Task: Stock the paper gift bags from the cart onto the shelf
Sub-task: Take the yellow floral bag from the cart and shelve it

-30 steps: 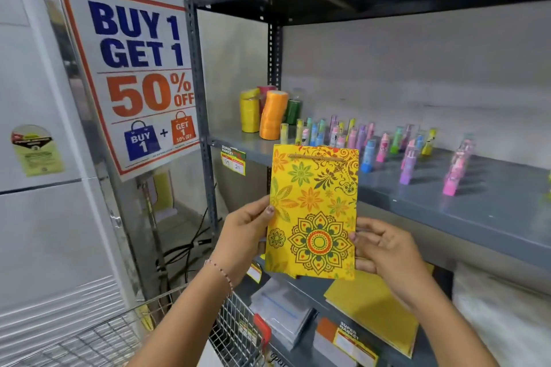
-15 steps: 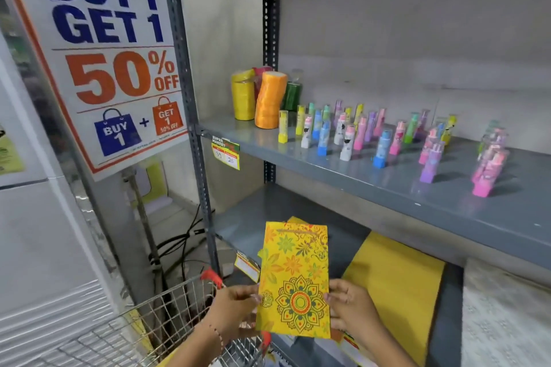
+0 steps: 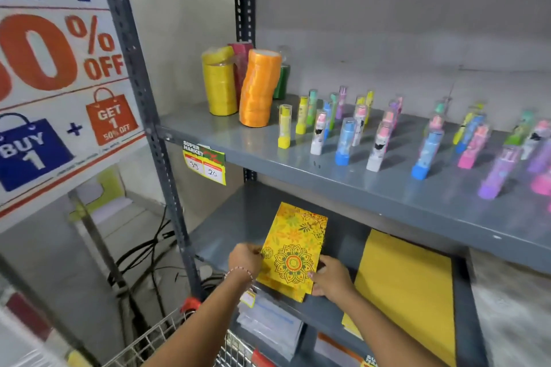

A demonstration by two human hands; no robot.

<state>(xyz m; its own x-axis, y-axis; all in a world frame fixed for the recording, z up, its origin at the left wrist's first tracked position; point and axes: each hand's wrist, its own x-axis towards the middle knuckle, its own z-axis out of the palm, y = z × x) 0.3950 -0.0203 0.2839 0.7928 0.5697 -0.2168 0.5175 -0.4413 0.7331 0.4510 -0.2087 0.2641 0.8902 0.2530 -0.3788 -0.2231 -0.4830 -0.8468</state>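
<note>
We grip the yellow gift bag with our left hand and right hand, pinching its sides on the lower shelf.

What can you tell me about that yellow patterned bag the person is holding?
The gift bag is flat, folded paper, bright yellow, printed with orange and green flowers and a big round mandala near its bottom. It lies tilted on the lower shelf, top end pointing inward, apparently on more bags of the same yellow. The left hand pinches its left edge; the right hand holds its lower right corner.
</note>
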